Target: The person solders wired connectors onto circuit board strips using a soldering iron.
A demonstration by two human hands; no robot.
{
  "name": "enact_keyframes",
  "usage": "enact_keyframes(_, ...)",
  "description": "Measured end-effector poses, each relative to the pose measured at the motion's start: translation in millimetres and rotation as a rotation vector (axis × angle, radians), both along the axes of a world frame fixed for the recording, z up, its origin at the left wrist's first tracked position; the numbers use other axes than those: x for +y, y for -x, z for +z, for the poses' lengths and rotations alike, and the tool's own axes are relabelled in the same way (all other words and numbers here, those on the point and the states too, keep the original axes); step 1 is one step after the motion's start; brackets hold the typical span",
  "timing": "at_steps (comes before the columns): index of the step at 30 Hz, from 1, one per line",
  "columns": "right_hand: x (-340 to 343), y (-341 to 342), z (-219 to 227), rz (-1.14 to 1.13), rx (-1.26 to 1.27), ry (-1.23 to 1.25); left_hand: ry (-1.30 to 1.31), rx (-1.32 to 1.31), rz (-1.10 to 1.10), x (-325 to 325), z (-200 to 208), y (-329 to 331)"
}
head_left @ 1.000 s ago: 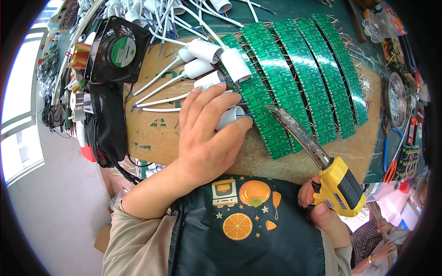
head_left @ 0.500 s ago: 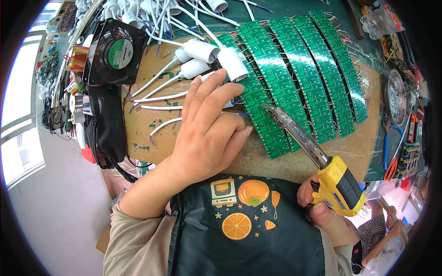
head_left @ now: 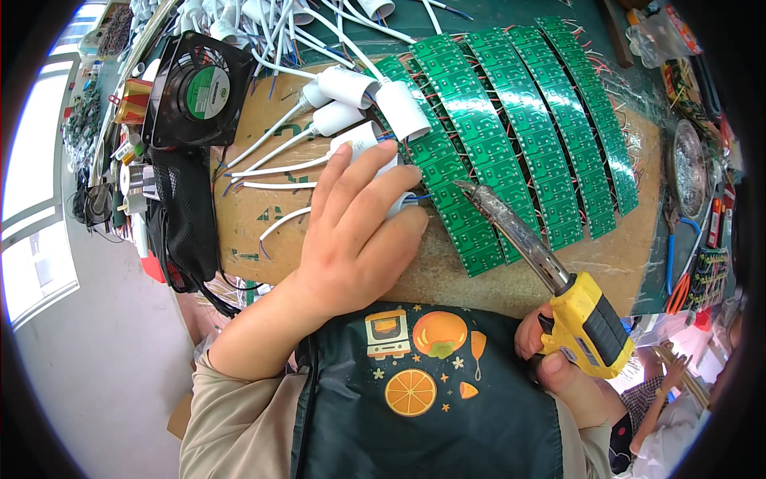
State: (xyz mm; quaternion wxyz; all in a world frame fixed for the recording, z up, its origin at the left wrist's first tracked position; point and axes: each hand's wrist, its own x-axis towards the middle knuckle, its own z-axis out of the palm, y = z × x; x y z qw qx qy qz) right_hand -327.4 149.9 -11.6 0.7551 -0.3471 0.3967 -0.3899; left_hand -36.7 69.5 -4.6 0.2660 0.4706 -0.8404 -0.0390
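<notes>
My left hand point(head_left: 351, 247) lies palm down over the near end of a row of white lamp sockets point(head_left: 338, 118), its fingers stretched and slightly apart. Under its fingertips a white socket point(head_left: 405, 205) is partly covered, so the contact there is hard to see. White cables with bared blue ends run leftward from the sockets. My right hand point(head_left: 550, 351) is wrapped round the yellow and black grip of a soldering gun point(head_left: 590, 323). The gun's tip points up-left, over the leftmost strips of green circuit boards point(head_left: 455, 191).
A black fan point(head_left: 199, 92) stands at the left above a black mesh bag point(head_left: 185, 215). More sockets point(head_left: 227, 28) are heaped at the back. At the right are a round metal dish point(head_left: 688, 164) and blue-handled pliers point(head_left: 670, 247). Another person's arm point(head_left: 658, 411) shows lower right.
My left hand has shifted slightly left, its fingers settling over the nearest sockets and uncovering a socket beyond the fingertips. The right hand and soldering gun hold still.
</notes>
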Motion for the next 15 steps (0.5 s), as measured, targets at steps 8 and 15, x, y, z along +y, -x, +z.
enact_keyframes(8,6,-1,-3,-0.039,0.001,-0.010,0.006,-0.012,0.033,-7,6,6)
enact_keyframes(15,12,15,-14,0.054,0.142,0.160,-0.055,0.042,0.072,-8,11,10)
